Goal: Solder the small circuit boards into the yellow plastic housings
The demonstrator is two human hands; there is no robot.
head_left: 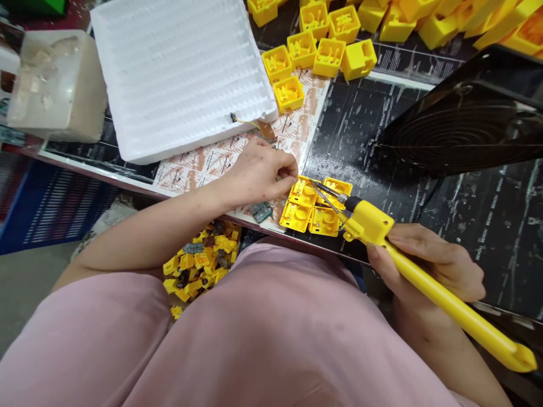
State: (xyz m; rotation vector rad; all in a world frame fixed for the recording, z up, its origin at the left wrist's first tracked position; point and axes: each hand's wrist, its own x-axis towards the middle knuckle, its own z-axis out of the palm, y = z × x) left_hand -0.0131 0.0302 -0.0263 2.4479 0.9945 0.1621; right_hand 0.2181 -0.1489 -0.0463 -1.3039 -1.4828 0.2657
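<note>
My right hand (436,263) is wrapped round a yellow soldering iron (373,220) with a black collar and thin metal tip. Its tip points left into a group of small yellow plastic casings (294,216) by the table's front edge. My left hand (265,169) has thumb and forefinger pinched at the upper left casing; what lies between the fingertips is hidden. A small green circuit board (261,212) lies below my left wrist. Behind the left hand, a thin wire and a brown piece (267,131) lie against the foam tray's corner.
A white ribbed foam tray (182,73) covers the back left. Several yellow boxes (314,22) stand behind, with more heaped at the back right. A black fan-like housing (466,118) stands at the right. Below the edge sits a pile of yellow parts (199,263); a whitish block (55,85) is far left.
</note>
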